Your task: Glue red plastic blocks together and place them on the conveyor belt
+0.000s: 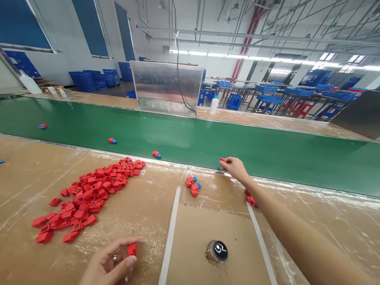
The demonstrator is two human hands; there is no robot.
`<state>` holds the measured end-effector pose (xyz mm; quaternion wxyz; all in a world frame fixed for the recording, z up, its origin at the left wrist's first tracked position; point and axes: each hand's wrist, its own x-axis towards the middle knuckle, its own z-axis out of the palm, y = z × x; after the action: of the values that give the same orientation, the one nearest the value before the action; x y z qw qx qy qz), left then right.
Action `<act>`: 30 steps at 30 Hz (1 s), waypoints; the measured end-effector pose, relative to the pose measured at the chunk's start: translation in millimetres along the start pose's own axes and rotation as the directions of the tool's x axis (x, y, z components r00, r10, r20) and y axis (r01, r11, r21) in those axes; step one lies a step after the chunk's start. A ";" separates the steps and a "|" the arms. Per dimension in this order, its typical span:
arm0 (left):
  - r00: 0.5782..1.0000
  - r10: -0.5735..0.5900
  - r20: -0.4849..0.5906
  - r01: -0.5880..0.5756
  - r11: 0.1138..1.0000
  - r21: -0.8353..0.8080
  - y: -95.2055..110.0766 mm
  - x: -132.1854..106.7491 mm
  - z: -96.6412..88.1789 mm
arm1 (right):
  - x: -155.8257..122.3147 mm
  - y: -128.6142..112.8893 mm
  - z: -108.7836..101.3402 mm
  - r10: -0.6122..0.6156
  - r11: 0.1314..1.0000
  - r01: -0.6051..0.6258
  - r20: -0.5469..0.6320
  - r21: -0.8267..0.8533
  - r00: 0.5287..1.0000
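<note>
Nearest you, your left hand (108, 263) has its grip narrowed on a red block (132, 249) between thumb and forefinger (a ring shows on one finger), over the counter (142, 221). To its right, a black-topped jar (219, 251) sits between two pale strips (170, 237). Farther out, a pile of red blocks (89, 194) lies on your left, two red-and-blue pieces (194, 187) near the middle. Your right hand's (236, 168) grip pinches a small red piece (223, 160) at the near edge of the green belt (297, 158); more red-and-blue pieces lie spread along it leftward. Beyond stand a metal panel (166, 89), a white bottle (214, 105) and blue stools (234, 101).
</note>
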<state>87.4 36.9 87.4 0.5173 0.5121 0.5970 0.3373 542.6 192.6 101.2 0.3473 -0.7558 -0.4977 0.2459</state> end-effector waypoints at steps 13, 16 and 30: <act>0.893 0.071 0.445 0.163 0.870 -0.465 14.9 -51.6 141.1 | -231.8 37.7 -69.6 -0.099 0.926 -0.012 0.271 0.378 0.957; 0.885 0.099 0.454 0.149 0.865 -0.479 8.3 -57.5 155.8 | -246.9 39.8 -65.1 -0.124 0.945 0.039 0.244 0.325 0.962; 0.876 0.145 0.460 0.184 0.781 -0.597 -0.2 -62.5 149.0 | -262.0 6.0 -34.8 -0.479 0.868 0.491 0.142 -0.069 0.866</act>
<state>227.1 -42.1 68.8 0.7922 0.3727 0.3089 0.3716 470.6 -60.6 125.6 0.3278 -0.6071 -0.7036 0.1699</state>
